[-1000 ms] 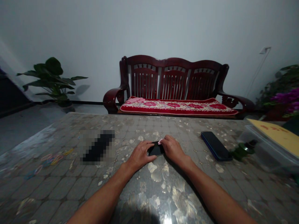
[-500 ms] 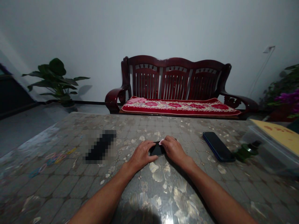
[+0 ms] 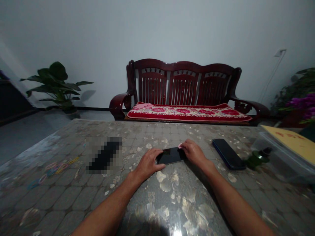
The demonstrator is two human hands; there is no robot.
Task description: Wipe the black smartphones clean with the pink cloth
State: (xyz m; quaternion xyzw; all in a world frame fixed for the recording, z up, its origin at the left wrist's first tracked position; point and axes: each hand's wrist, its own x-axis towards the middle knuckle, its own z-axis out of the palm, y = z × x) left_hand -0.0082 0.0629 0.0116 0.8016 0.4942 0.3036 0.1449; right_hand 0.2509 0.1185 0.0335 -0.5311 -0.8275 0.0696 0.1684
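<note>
A black phone (image 3: 171, 155) lies flat on the patterned table (image 3: 157, 193) in front of me. My left hand (image 3: 148, 162) rests on the phone's left end, fingers curled down against its edge and holding it steady. My right hand (image 3: 194, 151) is at the phone's right end, fingers closed in a pinch on a small pink cloth or card (image 3: 179, 146) at the phone's far right corner. Most of the phone's dark screen shows between the two hands.
A second dark blue phone (image 3: 228, 153) lies to the right. A blurred dark object (image 3: 104, 155) lies to the left, with coloured rubber bands (image 3: 52, 167) beyond it. A green bottle (image 3: 256, 158) and a clear box with a yellow lid (image 3: 285, 144) stand at the right. A red wooden bench (image 3: 183, 95) stands behind.
My right hand has slid right along the phone with the pink piece, uncovering most of the screen. My left hand has stayed at the left end.
</note>
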